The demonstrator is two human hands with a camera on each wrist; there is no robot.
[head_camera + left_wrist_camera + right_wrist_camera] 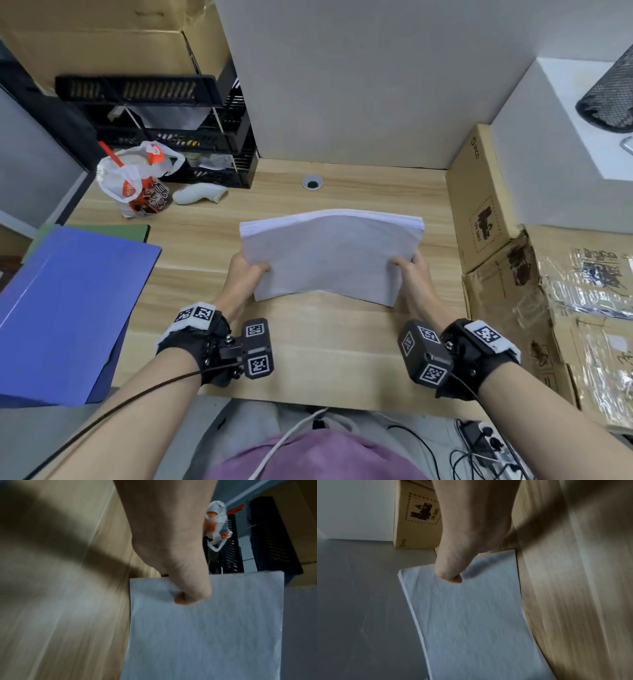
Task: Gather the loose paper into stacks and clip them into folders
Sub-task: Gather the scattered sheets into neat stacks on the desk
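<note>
Left hand [245, 274] and right hand [412, 274] each grasp a side edge of the paper stack [329, 255], thumbs on top; the stack sits between them, bowed upward, lifted over mid table [212, 240]. Blue folder [68, 308] lies well left of the stack.

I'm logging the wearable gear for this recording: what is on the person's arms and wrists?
Bare forearms, no sleeves. Each wrist wears a black strap with white square-code tags and a black camera block bearing more codes. A dark cable runs along the left forearm.
</note>
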